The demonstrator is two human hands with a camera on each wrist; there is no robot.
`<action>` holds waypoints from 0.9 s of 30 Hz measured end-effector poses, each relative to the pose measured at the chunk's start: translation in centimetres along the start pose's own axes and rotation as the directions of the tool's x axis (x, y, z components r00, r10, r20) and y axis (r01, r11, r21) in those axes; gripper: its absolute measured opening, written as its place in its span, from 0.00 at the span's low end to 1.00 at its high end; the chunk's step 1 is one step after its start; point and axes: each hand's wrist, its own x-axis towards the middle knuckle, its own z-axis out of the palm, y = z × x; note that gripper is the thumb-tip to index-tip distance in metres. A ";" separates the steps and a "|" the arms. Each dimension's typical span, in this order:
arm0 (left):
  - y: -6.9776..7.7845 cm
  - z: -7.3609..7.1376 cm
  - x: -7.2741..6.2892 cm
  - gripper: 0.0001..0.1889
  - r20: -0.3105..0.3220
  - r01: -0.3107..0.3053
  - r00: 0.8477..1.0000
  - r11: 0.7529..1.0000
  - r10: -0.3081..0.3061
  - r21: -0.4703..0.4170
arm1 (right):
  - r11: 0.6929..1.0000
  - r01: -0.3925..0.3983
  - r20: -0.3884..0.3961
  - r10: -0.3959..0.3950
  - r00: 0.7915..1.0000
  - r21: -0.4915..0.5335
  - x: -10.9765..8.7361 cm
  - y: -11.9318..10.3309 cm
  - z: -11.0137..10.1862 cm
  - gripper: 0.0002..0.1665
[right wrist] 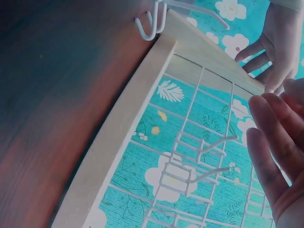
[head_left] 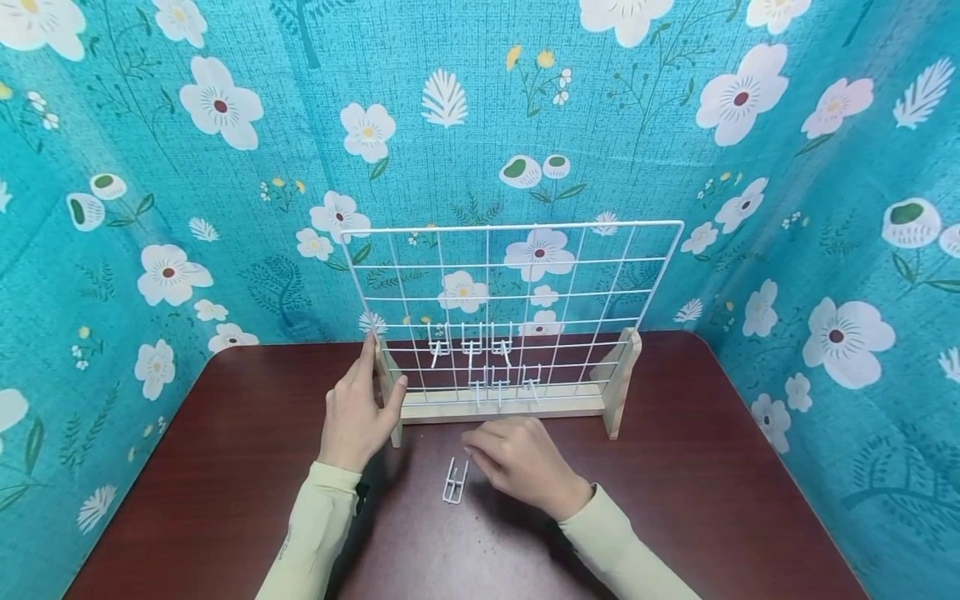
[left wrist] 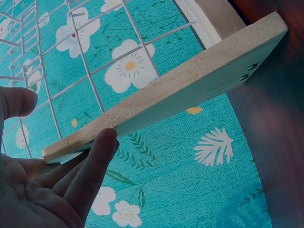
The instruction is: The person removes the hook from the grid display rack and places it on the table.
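A white wire grid (head_left: 511,226) stands upright in a wooden stand (head_left: 622,379). Several white wire hooks (head_left: 471,346) hang on its lower half in two rows. My left hand (head_left: 358,417) is at the stand's left end; in the left wrist view its straight fingers (left wrist: 97,161) touch the wooden side piece (left wrist: 156,90), thumb held apart. Before the grid, a loose white hook (head_left: 453,487) lies on the table. My right hand (head_left: 521,462) hovers beside that hook, fingers loosely bent; the right wrist view shows nothing between them, with the hook (right wrist: 152,23) farther off.
The dark red-brown table (head_left: 247,467) extends to both sides of the stand. A teal flowered cloth (head_left: 285,167) hangs behind and along both sides. The stand's wooden crossbar (head_left: 427,412) runs low along the grid's bottom.
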 end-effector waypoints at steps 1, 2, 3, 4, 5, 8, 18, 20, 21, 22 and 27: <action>0.0 0.0 0.0 0.43 0.001 0.002 1.000 1.000 -0.002 0.000 | 1.000 0.004 -0.009 -0.004 1.000 0.003 0.0 0.1 -0.1 0.04; 0.0 0.0 0.0 0.43 0.002 0.002 1.000 1.000 -0.002 0.001 | 1.000 0.007 -0.015 -0.007 1.000 0.004 0.1 0.1 -0.1 0.04; 0.0 0.0 0.0 0.43 0.002 0.002 1.000 1.000 -0.002 0.001 | 1.000 0.010 -0.019 -0.010 1.000 0.006 0.1 0.2 -0.1 0.04; 0.0 0.0 0.0 0.43 0.002 0.002 1.000 1.000 -0.002 -0.001 | 1.000 0.012 -0.023 -0.012 1.000 0.006 0.1 0.2 -0.2 0.04; 0.0 0.0 0.0 0.43 0.001 0.001 1.000 1.000 -0.001 -0.002 | 1.000 0.011 -0.023 -0.011 1.000 0.006 0.1 0.2 -0.2 0.04; 0.0 0.0 0.0 0.43 -0.004 -0.003 1.000 1.000 0.003 -0.001 | 1.000 0.005 -0.023 -0.004 1.000 0.008 0.1 0.1 -0.3 0.04; -0.1 0.1 0.0 0.43 -0.009 -0.014 1.000 1.000 0.014 -0.004 | 1.000 -0.020 -0.046 0.020 0.999 -0.002 0.3 0.4 -1.0 0.07; 0.0 0.1 0.0 0.43 -0.012 -0.015 1.000 1.000 0.014 -0.002 | 1.000 -0.026 -0.048 0.026 0.999 0.000 0.3 0.4 -1.1 0.08; 0.0 0.1 0.0 0.43 -0.012 -0.014 1.000 1.000 0.014 -0.001 | 1.000 -0.027 -0.050 0.027 0.998 0.002 0.3 0.5 -1.2 0.08; 0.0 0.0 0.0 0.43 -0.013 -0.013 1.000 1.000 0.013 0.001 | 1.000 -0.027 -0.053 0.027 0.998 0.003 0.3 0.5 -1.2 0.08; 0.1 0.0 0.0 0.43 -0.004 0.000 1.000 1.000 0.000 0.003 | 1.000 -0.010 -0.084 0.010 0.996 0.005 0.3 0.7 -1.3 0.09</action>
